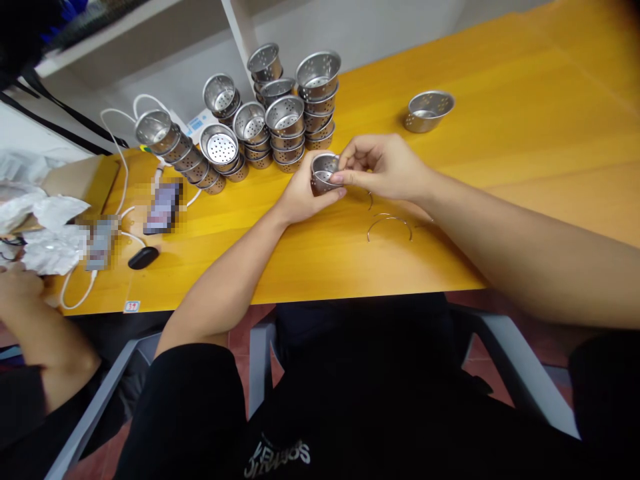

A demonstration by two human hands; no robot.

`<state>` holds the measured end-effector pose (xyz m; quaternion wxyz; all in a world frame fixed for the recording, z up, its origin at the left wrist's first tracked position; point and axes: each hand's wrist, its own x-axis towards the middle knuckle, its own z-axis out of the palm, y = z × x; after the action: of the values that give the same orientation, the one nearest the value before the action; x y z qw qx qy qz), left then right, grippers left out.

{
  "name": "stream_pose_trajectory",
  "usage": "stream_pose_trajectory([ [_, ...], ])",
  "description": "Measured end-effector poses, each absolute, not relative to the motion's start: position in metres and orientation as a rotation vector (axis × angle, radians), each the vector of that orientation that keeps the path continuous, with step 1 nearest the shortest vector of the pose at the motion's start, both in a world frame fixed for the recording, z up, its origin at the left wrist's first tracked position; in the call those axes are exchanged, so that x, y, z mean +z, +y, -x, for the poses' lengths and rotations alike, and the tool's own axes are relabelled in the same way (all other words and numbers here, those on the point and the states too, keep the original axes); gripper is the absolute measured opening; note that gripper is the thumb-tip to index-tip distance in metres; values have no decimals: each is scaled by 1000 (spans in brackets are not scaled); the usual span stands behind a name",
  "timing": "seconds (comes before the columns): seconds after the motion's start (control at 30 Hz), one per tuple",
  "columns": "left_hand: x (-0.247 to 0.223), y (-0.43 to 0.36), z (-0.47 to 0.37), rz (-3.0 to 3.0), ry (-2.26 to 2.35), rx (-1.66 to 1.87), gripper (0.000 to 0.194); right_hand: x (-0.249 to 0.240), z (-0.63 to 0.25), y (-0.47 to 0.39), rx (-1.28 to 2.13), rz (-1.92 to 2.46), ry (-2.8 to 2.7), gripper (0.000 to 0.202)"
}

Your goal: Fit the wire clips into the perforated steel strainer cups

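My left hand [301, 194] is wrapped round a small perforated metal cup [324, 168], which is tilted with its opening toward me. At the cup's right rim, the thumb and fingers of my right hand [377, 167] are pinched together; whatever they grip there is too small to make out. Thin curved metal wires [390, 217] lie on the yellow table [320, 260] below my right hand. Behind my left hand stand stacks of similar cups [285, 117]. A single cup [429, 111] sits apart at the upper right.
A leaning cup stack [173, 147], a phone [163, 207], white cables and a black oval device [143, 257] are on the left. Beyond them lie crumpled plastic bags [55, 240] and another person's arm [45, 333]. A shelf divider [239, 40] rises behind the stacks.
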<state>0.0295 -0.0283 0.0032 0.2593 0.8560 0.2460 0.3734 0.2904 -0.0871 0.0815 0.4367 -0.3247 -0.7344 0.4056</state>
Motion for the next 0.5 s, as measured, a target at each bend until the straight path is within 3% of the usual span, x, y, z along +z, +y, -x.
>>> stream_pose_trajectory([
  [0.1,-3,-25,-30,-2325,646,1062,95,85,-298,-89,788,874,-1844,67],
  [0.23,-12,-13,-28,-2381,674,1084,104,92,-308,-89,569,937,-1962,51],
  [0.5,-21,-3,-26,-2389,654,1100,108,92,-310,-88,488,891,-2083,42],
])
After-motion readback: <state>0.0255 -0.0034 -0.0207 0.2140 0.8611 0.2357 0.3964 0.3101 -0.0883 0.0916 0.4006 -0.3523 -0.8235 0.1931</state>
